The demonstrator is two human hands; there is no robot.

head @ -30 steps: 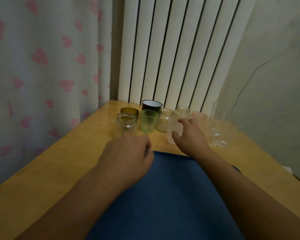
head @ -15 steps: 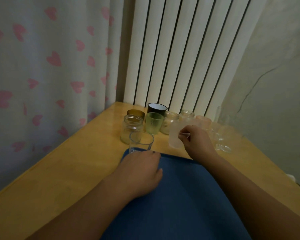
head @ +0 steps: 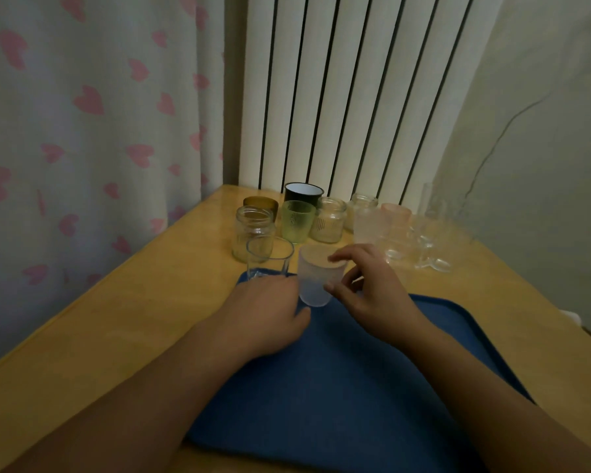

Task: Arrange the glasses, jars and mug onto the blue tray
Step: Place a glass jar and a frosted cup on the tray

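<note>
- Frosted glass (head: 316, 278): upright, over the far left corner of the blue tray (head: 372, 363); base at or just above the tray floor, contact cannot be confirmed.
- Right hand (head: 376, 295): fingers curled part way around the frosted glass, one fingertip on the rim, thumb against the side wall; the glass is in its grasp.
- Clear tumbler (head: 269, 257): upright at the tray's far left corner, just left of the frosted glass.
- Left hand (head: 270, 315): loosely curled, knuckles up, resting on the tray directly before the clear tumbler; whether the fingers touch its base cannot be told.
- Wooden table (head: 116, 322): carries the tray at its near edge.
- Remaining items, grouped at the table's far edge beyond the tray: clear jar (head: 253, 232), amber glass (head: 260, 203), green glass (head: 297, 220), black mug (head: 303, 194), ribbed jar (head: 330, 224), second jar (head: 362, 208), pink glass (head: 395, 213).
- Further clear glassware (head: 427, 240): toward the far right corner, outlines blurred, count uncertain.
</note>
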